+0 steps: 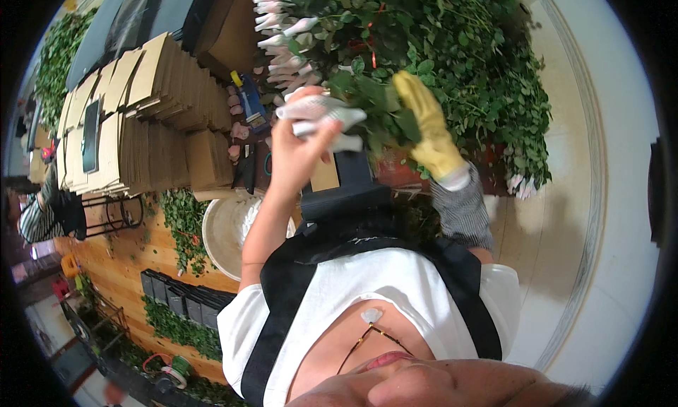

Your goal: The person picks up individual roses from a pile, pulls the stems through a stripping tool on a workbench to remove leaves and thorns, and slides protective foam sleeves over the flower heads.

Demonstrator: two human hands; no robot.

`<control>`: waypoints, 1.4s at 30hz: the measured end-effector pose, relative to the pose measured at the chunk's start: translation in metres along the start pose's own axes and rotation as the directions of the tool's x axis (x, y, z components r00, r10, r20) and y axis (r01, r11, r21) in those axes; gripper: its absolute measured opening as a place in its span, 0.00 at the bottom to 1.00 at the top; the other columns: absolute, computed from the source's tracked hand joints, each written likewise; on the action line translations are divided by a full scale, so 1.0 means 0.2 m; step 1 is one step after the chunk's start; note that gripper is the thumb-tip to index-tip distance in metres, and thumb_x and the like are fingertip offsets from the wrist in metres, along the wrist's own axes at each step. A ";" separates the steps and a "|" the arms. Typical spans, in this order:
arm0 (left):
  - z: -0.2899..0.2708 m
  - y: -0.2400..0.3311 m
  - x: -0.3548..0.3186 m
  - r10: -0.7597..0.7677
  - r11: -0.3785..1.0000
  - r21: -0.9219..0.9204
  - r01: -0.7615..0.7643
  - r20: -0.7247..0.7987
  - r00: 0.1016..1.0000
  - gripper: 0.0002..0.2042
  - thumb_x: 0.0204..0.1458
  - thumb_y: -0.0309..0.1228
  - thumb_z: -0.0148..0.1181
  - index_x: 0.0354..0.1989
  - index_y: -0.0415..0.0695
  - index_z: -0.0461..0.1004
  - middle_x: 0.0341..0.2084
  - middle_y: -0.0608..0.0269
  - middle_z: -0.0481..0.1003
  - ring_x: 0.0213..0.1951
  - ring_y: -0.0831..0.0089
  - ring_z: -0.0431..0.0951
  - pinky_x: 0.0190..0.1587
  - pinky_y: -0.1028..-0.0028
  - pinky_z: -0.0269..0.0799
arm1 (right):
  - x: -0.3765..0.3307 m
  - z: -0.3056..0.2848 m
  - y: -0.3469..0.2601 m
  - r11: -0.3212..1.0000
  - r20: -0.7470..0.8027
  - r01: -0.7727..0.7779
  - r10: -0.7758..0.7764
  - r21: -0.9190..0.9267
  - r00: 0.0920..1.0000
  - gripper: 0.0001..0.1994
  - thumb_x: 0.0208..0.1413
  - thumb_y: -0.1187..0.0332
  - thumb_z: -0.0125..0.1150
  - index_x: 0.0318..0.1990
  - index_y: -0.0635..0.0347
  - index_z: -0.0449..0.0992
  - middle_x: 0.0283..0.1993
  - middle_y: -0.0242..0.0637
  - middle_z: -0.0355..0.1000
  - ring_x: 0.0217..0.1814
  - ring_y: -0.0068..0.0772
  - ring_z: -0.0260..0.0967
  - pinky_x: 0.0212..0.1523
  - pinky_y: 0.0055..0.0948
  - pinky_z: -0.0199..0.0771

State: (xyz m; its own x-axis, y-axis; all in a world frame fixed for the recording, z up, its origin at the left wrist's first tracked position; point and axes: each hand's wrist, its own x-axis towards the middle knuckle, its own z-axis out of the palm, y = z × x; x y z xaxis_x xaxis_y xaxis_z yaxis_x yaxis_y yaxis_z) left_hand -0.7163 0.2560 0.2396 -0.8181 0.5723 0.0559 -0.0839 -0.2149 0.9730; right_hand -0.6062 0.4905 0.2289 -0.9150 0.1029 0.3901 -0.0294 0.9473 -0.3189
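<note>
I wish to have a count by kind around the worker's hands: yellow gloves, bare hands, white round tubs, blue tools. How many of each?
Yellow glove, on the right hand: 1
Bare hand, the left hand, gripping a white wrapped bud: 1
White round tub: 1
Blue tool with yellow end: 1
Total: 4

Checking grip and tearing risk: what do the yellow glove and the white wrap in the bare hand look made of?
The yellow glove on the right hand looks like matte rubber or coated fabric: uniform colour, soft creases. The white wrap pinched by the left hand looks like thin paper or foam netting, crumpled and pale; too blurred to tell which.
</note>
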 end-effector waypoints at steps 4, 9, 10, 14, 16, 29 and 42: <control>0.17 0.02 -0.17 0.370 0.901 0.093 -0.423 0.343 0.863 0.31 0.51 0.34 0.71 0.63 0.40 0.64 0.57 0.55 0.70 0.55 0.67 0.73 0.55 0.67 0.74 | -0.02 0.12 0.20 0.474 0.071 -0.229 0.329 0.850 0.942 0.34 0.66 0.56 0.52 0.74 0.61 0.50 0.67 0.52 0.63 0.63 0.36 0.66 0.64 0.31 0.66; 0.06 0.00 -0.03 0.128 0.992 -0.002 -0.128 0.005 0.992 0.22 0.55 0.27 0.65 0.58 0.38 0.69 0.53 0.55 0.73 0.55 0.66 0.74 0.60 0.67 0.68 | 0.00 -0.04 0.11 0.922 -0.173 -0.091 0.166 0.375 0.971 0.28 0.58 0.62 0.63 0.64 0.65 0.68 0.59 0.49 0.73 0.60 0.44 0.72 0.60 0.38 0.71; 0.00 -0.07 0.03 0.134 0.971 0.199 -0.133 0.006 0.991 0.20 0.54 0.28 0.66 0.54 0.38 0.72 0.49 0.57 0.75 0.51 0.70 0.75 0.57 0.69 0.70 | -0.01 -0.07 0.09 0.992 -0.163 -0.056 0.075 0.116 0.984 0.26 0.56 0.66 0.65 0.61 0.65 0.71 0.57 0.48 0.74 0.59 0.49 0.71 0.60 0.40 0.71; -0.15 -0.18 0.11 -0.161 0.985 0.095 0.144 0.211 0.964 0.14 0.56 0.28 0.67 0.49 0.38 0.76 0.38 0.65 0.78 0.39 0.81 0.78 0.42 0.78 0.74 | -0.07 -0.10 0.08 0.989 -0.108 -0.053 0.068 0.139 0.992 0.21 0.63 0.63 0.56 0.61 0.63 0.71 0.63 0.44 0.70 0.69 0.43 0.63 0.71 0.43 0.58; -0.17 -0.20 0.09 -0.207 0.948 0.300 0.104 0.335 0.919 0.15 0.57 0.31 0.65 0.51 0.37 0.76 0.40 0.64 0.79 0.37 0.82 0.77 0.41 0.78 0.73 | -0.07 -0.11 0.09 0.987 -0.146 0.041 -0.018 0.154 0.989 0.22 0.64 0.61 0.56 0.61 0.62 0.72 0.62 0.44 0.71 0.68 0.43 0.63 0.71 0.43 0.57; 0.11 -0.62 -0.29 -0.147 0.845 0.509 -0.162 0.513 0.846 0.31 0.59 0.35 0.61 0.68 0.40 0.55 0.56 0.41 0.70 0.58 0.55 0.72 0.58 0.63 0.70 | -0.08 0.03 -0.01 0.783 -0.124 -0.271 0.402 0.560 0.907 0.21 0.64 0.70 0.58 0.64 0.61 0.69 0.62 0.43 0.72 0.65 0.39 0.68 0.63 0.35 0.68; -0.13 -0.62 -0.01 -0.507 0.838 0.364 0.406 0.247 0.826 0.41 0.55 0.39 0.69 0.70 0.38 0.49 0.52 0.45 0.75 0.44 0.61 0.80 0.47 0.66 0.76 | -0.52 -0.56 0.09 0.874 -0.877 0.078 0.479 0.480 0.042 0.23 0.67 0.70 0.50 0.67 0.67 0.61 0.63 0.53 0.68 0.63 0.47 0.69 0.68 0.41 0.67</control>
State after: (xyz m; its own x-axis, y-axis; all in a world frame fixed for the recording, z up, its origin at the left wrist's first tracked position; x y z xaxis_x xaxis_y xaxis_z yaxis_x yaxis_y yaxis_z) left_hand -0.7190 0.2611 0.1121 -0.4925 0.7769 -0.3923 -0.1955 0.3405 0.9197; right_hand -0.4671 0.5301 0.2795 0.3006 0.7236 0.6213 -0.2907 0.6900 -0.6629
